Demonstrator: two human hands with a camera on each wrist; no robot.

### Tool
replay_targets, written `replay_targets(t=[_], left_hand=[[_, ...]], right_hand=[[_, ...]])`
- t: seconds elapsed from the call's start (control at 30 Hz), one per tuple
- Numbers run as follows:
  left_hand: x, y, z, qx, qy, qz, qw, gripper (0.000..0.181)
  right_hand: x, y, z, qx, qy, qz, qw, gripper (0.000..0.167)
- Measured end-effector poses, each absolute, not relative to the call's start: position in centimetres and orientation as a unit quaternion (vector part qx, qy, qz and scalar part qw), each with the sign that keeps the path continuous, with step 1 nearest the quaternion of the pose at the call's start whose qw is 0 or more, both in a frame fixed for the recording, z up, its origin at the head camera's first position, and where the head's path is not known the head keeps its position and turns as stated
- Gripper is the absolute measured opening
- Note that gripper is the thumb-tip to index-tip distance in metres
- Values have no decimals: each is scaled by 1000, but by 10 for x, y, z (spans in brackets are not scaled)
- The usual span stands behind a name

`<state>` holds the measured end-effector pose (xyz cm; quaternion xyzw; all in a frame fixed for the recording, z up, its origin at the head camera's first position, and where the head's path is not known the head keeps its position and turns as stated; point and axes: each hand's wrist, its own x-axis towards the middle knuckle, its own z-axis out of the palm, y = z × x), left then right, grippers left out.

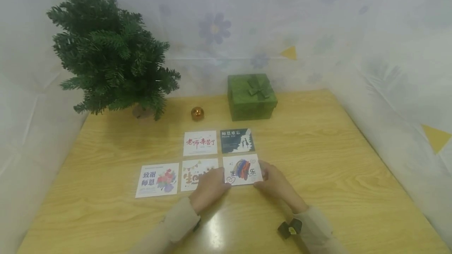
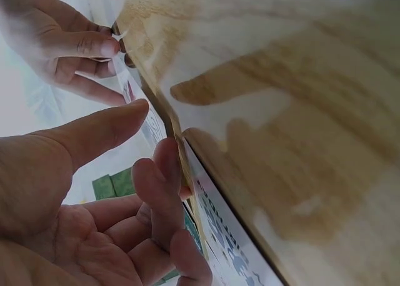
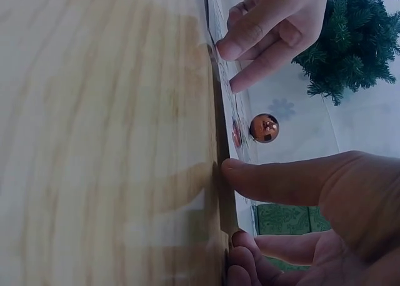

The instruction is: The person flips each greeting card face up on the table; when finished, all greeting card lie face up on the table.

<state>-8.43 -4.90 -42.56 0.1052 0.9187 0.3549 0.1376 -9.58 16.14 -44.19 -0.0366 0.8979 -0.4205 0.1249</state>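
A white card (image 1: 243,170) with a blue, red and orange scribble and dark lettering lies at the near right of a group of cards. My left hand (image 1: 210,187) grips its left edge, thumb near the lower corner. At the opposite edge, my right hand (image 1: 277,183) pinches the card between thumb and fingers. A narrow dark gap shows under the card (image 3: 229,136) in the right wrist view. Beside it, a card with brown lettering and bunting (image 1: 190,173) is partly covered by my left hand. Behind it lies a dark green card (image 1: 234,141) with white figures.
A white card with red lettering (image 1: 200,143) and a flower card (image 1: 157,180) lie on the wooden table (image 1: 353,191). Farther back stand a small fir tree (image 1: 113,54), a shiny copper ball (image 1: 197,113) and a green gift box (image 1: 251,97) with a bow.
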Motion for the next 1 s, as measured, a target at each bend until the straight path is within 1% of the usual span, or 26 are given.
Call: replay_targets(t=[0.4,0.67,1.0], left_hand=[[-85,-51,-427,92,922,346,148,18],[-85,-53,-427,99,930,325,140,12],[-83,-56,-427,96,930,326,138,21]], right_hand=[[-95,159,-445,-46,909,-399,112,64],[-95,157,-446,-40,909,-398,115,63],[-94,153,-445,-38,909,-396,122,64]])
